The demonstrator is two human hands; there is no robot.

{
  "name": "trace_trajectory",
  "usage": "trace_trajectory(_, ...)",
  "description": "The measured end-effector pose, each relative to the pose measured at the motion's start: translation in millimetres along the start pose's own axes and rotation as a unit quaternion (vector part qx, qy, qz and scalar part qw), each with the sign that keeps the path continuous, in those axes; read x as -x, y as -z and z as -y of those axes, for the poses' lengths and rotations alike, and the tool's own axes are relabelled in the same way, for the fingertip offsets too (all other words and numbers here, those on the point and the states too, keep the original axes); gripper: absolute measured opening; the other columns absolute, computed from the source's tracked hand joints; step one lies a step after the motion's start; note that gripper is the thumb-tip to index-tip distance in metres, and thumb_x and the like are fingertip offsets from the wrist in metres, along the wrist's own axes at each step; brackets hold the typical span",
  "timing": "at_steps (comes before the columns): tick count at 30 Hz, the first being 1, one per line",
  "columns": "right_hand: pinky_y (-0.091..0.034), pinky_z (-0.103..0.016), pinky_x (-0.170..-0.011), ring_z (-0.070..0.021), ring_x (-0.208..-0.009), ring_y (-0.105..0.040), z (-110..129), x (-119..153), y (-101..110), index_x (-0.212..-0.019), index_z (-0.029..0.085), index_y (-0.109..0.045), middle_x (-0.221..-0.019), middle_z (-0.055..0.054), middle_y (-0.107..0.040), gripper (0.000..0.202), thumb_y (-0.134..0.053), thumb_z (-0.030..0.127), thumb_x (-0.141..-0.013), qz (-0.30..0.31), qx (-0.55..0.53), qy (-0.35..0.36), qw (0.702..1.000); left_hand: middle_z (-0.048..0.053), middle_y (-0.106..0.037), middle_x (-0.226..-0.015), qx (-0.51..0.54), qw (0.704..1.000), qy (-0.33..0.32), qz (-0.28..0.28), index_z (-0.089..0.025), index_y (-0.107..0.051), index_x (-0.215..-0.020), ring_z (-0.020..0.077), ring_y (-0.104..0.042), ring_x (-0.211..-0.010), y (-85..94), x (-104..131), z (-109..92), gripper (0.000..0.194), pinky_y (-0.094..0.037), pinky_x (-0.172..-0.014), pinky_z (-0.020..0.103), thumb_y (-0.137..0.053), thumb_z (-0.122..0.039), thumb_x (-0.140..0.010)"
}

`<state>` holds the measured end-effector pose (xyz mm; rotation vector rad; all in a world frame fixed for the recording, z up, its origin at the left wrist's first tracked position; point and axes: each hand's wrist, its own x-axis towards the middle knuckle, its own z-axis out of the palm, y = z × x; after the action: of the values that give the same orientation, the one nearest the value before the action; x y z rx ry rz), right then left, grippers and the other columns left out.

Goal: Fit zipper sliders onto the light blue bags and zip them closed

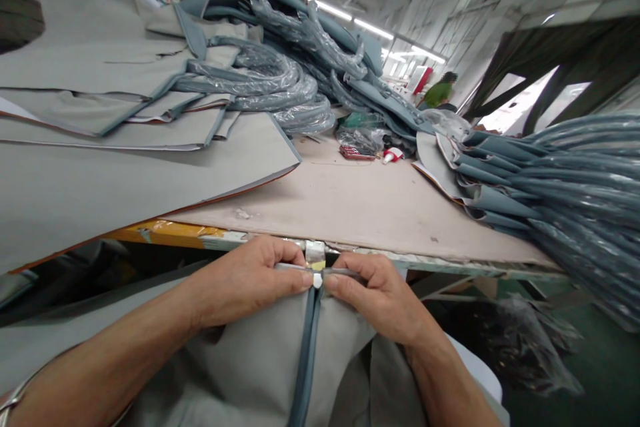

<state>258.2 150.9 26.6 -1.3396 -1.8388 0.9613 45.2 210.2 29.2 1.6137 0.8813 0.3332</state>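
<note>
Both hands pinch the top edge of a grey fabric panel (260,353) that hangs over my lap, just in front of the table edge. My left hand (250,277) is closed on the edge to the left of a small white piece (317,279). On its right side, my right hand (373,287) grips the same edge between thumb and fingers. A blue-grey piped seam (306,353) runs down from the white piece. Directly behind it, a pale block with a yellow patch (316,255) sits at the table edge.
Grey panels with blue-grey edging (125,167) cover the table's left side. Plastic-wrapped tubing (280,80) is heaped behind them. More piped panels (500,180) lie at right. A small red-and-white bottle (393,155) rests on the table (340,193). A person in green (439,93) is far back.
</note>
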Motion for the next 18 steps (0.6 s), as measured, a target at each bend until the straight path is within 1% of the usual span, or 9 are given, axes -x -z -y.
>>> trace_trajectory(2,-0.025,-0.024,-0.052,-0.0094,-0.057,-0.036,-1,2,0,-0.065,0.015,-0.056,-0.059,0.004,-0.042,0.033,-0.061,0.039,-0.087,0.000,0.016,-0.004,1.000,-0.005,-0.045,-0.064,0.012,1.000,-0.005,0.011,-0.017,-0.058,-0.074,0.0105,-0.035,-0.060,-0.4,1,1,0.030,-0.025,-0.053,0.022,-0.066,-0.045,-0.078)
trace_trajectory(6,-0.024,-0.024,-0.052,-0.0096,-0.059,-0.035,-3,3,0,-0.066,0.016,-0.053,-0.061,0.004,-0.040,0.031,-0.060,0.037,-0.087,0.018,0.010,-0.014,1.000,-0.005,-0.045,-0.064,0.026,0.999,0.011,0.040,-0.017,-0.057,-0.074,0.0100,-0.035,-0.059,-0.1,3,0,0.029,-0.026,-0.052,0.021,-0.065,-0.044,-0.080)
trace_trajectory(8,-0.025,-0.024,-0.052,-0.0096,-0.059,-0.036,-3,4,-1,-0.067,0.016,-0.053,-0.063,0.004,-0.041,0.030,-0.059,0.037,-0.088,0.026,0.010,-0.012,1.000,-0.005,-0.044,-0.063,0.029,0.999,0.016,0.039,-0.018,-0.057,-0.075,0.0102,-0.034,-0.058,-0.5,5,-1,0.028,-0.025,-0.050,0.021,-0.066,-0.044,-0.078)
trace_trajectory(9,-0.026,-0.025,-0.053,-0.0098,-0.060,-0.037,-2,4,-1,-0.067,0.016,-0.053,-0.063,0.004,-0.042,0.030,-0.058,0.036,-0.089,0.024,0.016,-0.009,1.000,-0.005,-0.043,-0.061,0.022,0.999,0.015,0.027,-0.018,-0.058,-0.074,0.0104,-0.034,-0.057,-0.9,5,-3,0.028,-0.024,-0.050,0.022,-0.065,-0.045,-0.078)
trace_trajectory(11,-0.027,-0.025,-0.054,-0.0099,-0.060,-0.039,3,5,-1,-0.066,0.016,-0.054,-0.062,0.004,-0.045,0.030,-0.058,0.033,-0.091,-0.001,0.049,0.005,0.999,-0.005,-0.044,-0.060,-0.021,1.000,-0.001,-0.011,-0.018,-0.060,-0.071,0.0110,-0.034,-0.056,-1.5,7,-7,0.029,-0.024,-0.049,0.023,-0.063,-0.046,-0.079)
trace_trajectory(14,-0.027,-0.025,-0.055,-0.0095,-0.058,-0.043,15,4,2,-0.064,0.017,-0.053,-0.060,0.005,-0.049,0.029,-0.060,0.024,-0.091,-0.044,0.128,0.044,0.990,-0.003,-0.048,-0.058,-0.149,0.985,-0.054,-0.065,-0.018,-0.064,-0.065,0.0122,-0.041,-0.058,-0.6,7,-18,0.031,-0.026,-0.052,0.024,-0.059,-0.044,-0.082)
trace_trajectory(16,-0.027,-0.026,-0.056,-0.0090,-0.058,-0.044,23,2,7,-0.065,0.017,-0.055,-0.060,0.005,-0.051,0.027,-0.062,0.022,-0.091,-0.035,0.178,0.060,0.982,-0.003,-0.051,-0.057,-0.227,0.968,-0.075,-0.075,-0.019,-0.066,-0.064,0.0127,-0.046,-0.058,0.8,7,-25,0.030,-0.027,-0.053,0.025,-0.059,-0.041,-0.082)
trace_trajectory(18,-0.026,-0.026,-0.055,-0.0085,-0.057,-0.044,28,0,12,-0.067,0.017,-0.056,-0.060,0.006,-0.051,0.027,-0.062,0.023,-0.092,-0.001,0.199,0.062,0.978,-0.003,-0.053,-0.057,-0.262,0.959,-0.073,-0.078,-0.020,-0.068,-0.066,0.0128,-0.048,-0.058,1.8,8,-30,0.028,-0.028,-0.054,0.025,-0.058,-0.041,-0.082)
